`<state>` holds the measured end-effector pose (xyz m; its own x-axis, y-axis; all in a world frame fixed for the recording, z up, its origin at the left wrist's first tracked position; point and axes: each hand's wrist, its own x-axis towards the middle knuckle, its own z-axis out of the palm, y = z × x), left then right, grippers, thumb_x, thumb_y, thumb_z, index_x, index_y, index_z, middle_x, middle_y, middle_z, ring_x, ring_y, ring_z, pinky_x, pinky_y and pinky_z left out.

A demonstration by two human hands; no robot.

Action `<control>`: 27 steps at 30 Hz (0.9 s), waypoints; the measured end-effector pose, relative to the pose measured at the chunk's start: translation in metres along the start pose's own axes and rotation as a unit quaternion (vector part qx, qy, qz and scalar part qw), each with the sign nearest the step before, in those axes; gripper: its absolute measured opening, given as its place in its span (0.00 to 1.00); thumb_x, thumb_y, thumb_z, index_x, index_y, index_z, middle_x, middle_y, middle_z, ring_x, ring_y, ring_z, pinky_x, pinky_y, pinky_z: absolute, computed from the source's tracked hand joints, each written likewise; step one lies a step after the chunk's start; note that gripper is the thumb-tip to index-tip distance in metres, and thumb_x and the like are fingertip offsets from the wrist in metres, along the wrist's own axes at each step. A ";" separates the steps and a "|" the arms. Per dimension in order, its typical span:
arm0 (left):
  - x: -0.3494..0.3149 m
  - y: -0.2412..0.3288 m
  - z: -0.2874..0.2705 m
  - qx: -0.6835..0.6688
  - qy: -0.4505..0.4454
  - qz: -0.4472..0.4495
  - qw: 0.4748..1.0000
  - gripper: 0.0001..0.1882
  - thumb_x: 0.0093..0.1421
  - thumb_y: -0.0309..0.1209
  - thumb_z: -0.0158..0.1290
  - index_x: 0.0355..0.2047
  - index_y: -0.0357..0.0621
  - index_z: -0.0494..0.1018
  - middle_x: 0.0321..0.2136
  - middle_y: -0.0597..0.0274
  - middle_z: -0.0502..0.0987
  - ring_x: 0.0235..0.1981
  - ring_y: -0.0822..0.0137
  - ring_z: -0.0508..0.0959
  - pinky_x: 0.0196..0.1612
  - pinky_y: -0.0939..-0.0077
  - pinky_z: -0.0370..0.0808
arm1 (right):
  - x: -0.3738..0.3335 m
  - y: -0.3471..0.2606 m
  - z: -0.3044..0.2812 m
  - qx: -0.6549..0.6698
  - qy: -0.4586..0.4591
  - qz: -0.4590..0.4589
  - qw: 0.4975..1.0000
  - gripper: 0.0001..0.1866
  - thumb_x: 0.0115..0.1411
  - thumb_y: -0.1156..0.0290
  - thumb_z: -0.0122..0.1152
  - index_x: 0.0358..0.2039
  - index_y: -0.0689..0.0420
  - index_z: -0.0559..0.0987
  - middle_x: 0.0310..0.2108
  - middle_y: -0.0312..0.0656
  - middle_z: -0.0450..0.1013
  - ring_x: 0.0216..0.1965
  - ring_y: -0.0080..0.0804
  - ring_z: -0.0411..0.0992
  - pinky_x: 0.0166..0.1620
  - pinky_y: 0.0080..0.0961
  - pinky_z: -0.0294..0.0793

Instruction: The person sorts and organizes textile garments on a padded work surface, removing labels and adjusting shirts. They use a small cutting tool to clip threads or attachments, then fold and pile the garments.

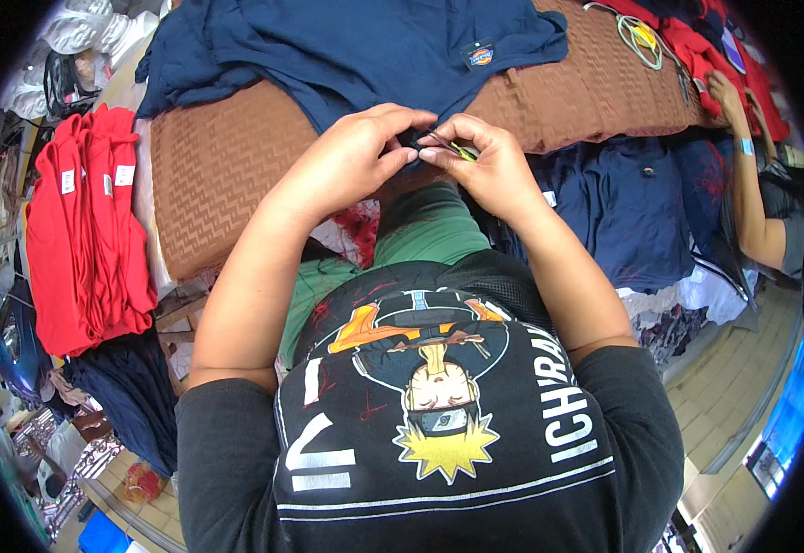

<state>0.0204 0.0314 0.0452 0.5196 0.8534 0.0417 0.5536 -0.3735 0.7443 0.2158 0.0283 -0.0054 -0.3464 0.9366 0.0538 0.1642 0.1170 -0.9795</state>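
A navy blue garment (346, 55) is spread over the brown-covered table in front of me, its near edge drawn toward my lap. My left hand (356, 152) is closed on that edge, thumb and fingers pinching the cloth. Close beside it, my right hand (489, 161) grips small thread snips (462, 151) with a yellow-green part showing. The dark blades point left, toward the pinched cloth between both hands. Fingers hide most of the snips and the exact spot on the fabric.
Red folded garments (88, 240) hang over a support at the left, tags showing. More navy garments (614, 212) lie at the right. A pale looped cord (637, 37) rests on the patterned brown cover (227, 184). Another person's arm (747, 184) reaches toward red clothes (687, 46).
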 end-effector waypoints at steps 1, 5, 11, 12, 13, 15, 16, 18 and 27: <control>0.001 -0.001 0.003 0.015 0.014 0.001 1.000 0.14 0.58 0.25 0.54 0.44 0.39 0.74 0.38 0.53 0.78 0.36 0.63 0.79 0.42 0.72 0.75 | -0.001 0.000 -0.003 -0.002 -0.007 0.016 1.000 0.07 0.54 0.76 0.66 0.33 0.61 0.78 0.30 0.32 0.76 0.34 0.16 0.72 0.38 0.17 0.72; 0.000 -0.005 0.006 0.003 0.057 -0.054 0.997 0.09 0.56 0.28 0.57 0.37 0.38 0.77 0.34 0.56 0.80 0.36 0.63 0.80 0.41 0.73 0.75 | 0.002 -0.009 -0.010 -0.026 -0.024 0.051 0.998 0.06 0.56 0.74 0.64 0.33 0.61 0.78 0.29 0.32 0.76 0.33 0.15 0.71 0.38 0.16 0.71; -0.001 0.010 0.008 0.030 0.108 -0.033 0.993 0.07 0.58 0.28 0.55 0.34 0.38 0.76 0.31 0.57 0.80 0.32 0.70 0.80 0.38 0.76 0.75 | 0.001 -0.019 -0.008 -0.029 -0.016 0.040 0.999 0.05 0.57 0.73 0.63 0.32 0.61 0.79 0.28 0.31 0.75 0.33 0.14 0.70 0.37 0.16 0.70; 0.000 0.018 0.009 0.004 0.101 -0.079 0.992 0.06 0.59 0.28 0.55 0.34 0.38 0.76 0.31 0.58 0.80 0.31 0.71 0.80 0.38 0.78 0.76 | 0.002 -0.021 -0.008 -0.027 -0.009 0.034 0.999 0.05 0.57 0.73 0.63 0.32 0.61 0.79 0.28 0.31 0.75 0.33 0.14 0.70 0.37 0.16 0.70; 0.001 0.022 0.009 -0.022 0.093 -0.124 0.988 0.06 0.60 0.29 0.54 0.34 0.38 0.76 0.30 0.59 0.81 0.30 0.73 0.80 0.37 0.79 0.76 | 0.003 -0.023 -0.009 -0.044 -0.011 0.036 0.998 0.05 0.57 0.73 0.63 0.32 0.61 0.79 0.28 0.31 0.75 0.33 0.15 0.70 0.38 0.16 0.70; 0.001 0.016 0.016 -0.104 0.122 -0.167 0.973 0.06 0.61 0.29 0.54 0.34 0.39 0.76 0.30 0.62 0.80 0.28 0.75 0.80 0.36 0.81 0.76 | 0.005 -0.027 -0.012 -0.080 -0.015 0.042 0.996 0.06 0.57 0.73 0.63 0.32 0.61 0.79 0.28 0.31 0.75 0.34 0.15 0.70 0.38 0.16 0.70; 0.001 0.012 0.020 -0.144 0.136 -0.188 0.962 0.06 0.61 0.29 0.54 0.34 0.39 0.76 0.29 0.63 0.80 0.28 0.76 0.79 0.35 0.82 0.76 | 0.005 -0.024 -0.013 -0.044 -0.019 0.047 0.998 0.06 0.58 0.72 0.62 0.33 0.62 0.78 0.29 0.31 0.74 0.34 0.15 0.70 0.38 0.16 0.70; 0.000 0.004 0.021 -0.218 0.135 -0.196 0.946 0.07 0.62 0.30 0.53 0.34 0.39 0.76 0.29 0.65 0.80 0.29 0.77 0.79 0.36 0.82 0.76 | 0.007 -0.011 -0.015 0.028 -0.028 0.058 0.998 0.07 0.60 0.71 0.60 0.35 0.62 0.77 0.30 0.31 0.74 0.35 0.15 0.70 0.39 0.16 0.69; -0.004 0.004 0.017 -0.011 0.118 -0.081 0.990 0.10 0.55 0.31 0.60 0.36 0.41 0.78 0.31 0.60 0.81 0.31 0.68 0.80 0.37 0.76 0.76 | 0.007 -0.015 -0.011 -0.031 -0.032 0.006 0.999 0.07 0.62 0.71 0.56 0.36 0.61 0.73 0.31 0.34 0.72 0.36 0.21 0.70 0.40 0.21 0.69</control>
<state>0.0319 0.0198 0.0364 0.2566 0.9638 0.0727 0.6022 -0.2183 0.7679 0.2209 0.0364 0.0116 -0.4021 0.9152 0.0280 0.2242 0.1281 -0.9661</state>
